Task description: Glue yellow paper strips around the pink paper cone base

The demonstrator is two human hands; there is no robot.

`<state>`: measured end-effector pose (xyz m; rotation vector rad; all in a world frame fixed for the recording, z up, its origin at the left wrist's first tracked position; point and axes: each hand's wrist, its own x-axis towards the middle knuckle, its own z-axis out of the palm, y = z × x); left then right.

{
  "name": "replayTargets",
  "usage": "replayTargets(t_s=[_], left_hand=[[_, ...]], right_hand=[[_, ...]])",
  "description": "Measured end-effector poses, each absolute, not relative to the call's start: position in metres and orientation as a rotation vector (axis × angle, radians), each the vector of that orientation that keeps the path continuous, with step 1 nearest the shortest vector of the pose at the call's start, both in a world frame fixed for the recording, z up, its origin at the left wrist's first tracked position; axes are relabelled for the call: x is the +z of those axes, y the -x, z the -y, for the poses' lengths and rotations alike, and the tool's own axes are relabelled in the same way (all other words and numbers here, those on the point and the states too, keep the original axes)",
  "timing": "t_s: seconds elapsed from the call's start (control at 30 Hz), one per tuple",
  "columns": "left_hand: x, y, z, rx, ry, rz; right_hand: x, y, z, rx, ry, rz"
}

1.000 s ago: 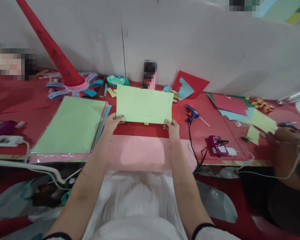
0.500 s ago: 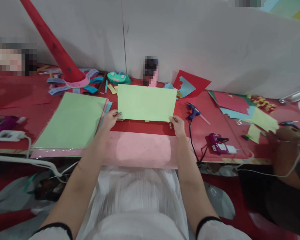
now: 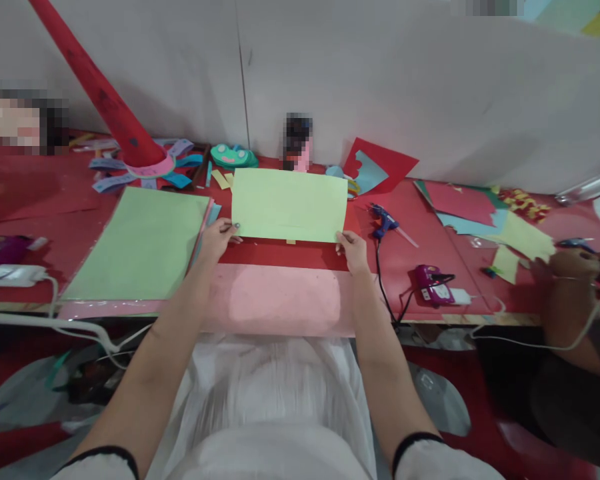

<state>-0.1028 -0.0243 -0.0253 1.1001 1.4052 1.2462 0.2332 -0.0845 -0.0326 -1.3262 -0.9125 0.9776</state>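
A light green sheet of paper [image 3: 289, 205] is held up by its near corners, tilted toward me. My left hand [image 3: 220, 238] pinches its left corner between thumb and fingers. At the right corner, my right hand [image 3: 353, 249] grips in the same way. Under and in front of it lies a pink sheet [image 3: 285, 300] at the table's near edge, with red paper [image 3: 300, 257] just behind that. A stack of larger green sheets [image 3: 143, 243] rests left of my left hand. To the right of my right hand lies a blue glue gun [image 3: 384, 220].
A red paper cone [image 3: 110, 107] with blue strips stands at the back left, beside a green frog-like cutout [image 3: 234, 157]. Red and blue paper [image 3: 380, 167] leans by the wall. A purple power adapter [image 3: 433, 283] with cables sits on the right. Another person's hands [image 3: 575, 263] are at the far right.
The view has shifted slightly. Both hands keep their hold on the green paper, which stays raised with almost the same tilt.
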Motion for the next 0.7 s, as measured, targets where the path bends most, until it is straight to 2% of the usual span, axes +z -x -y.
replayTargets(t_s=[0.33,0.7], left_hand=[[-0.0257,0.1032,0.0277,1.229,-1.131,-1.29],[-0.0211,0.1029,0.0294,1.169,-1.168,-1.361]], right_hand=[[-0.0395,-0.2362,0.082,0.959,1.312,0.887],[-0.0374,-0.2351,0.0821,0.95,1.341,0.896]])
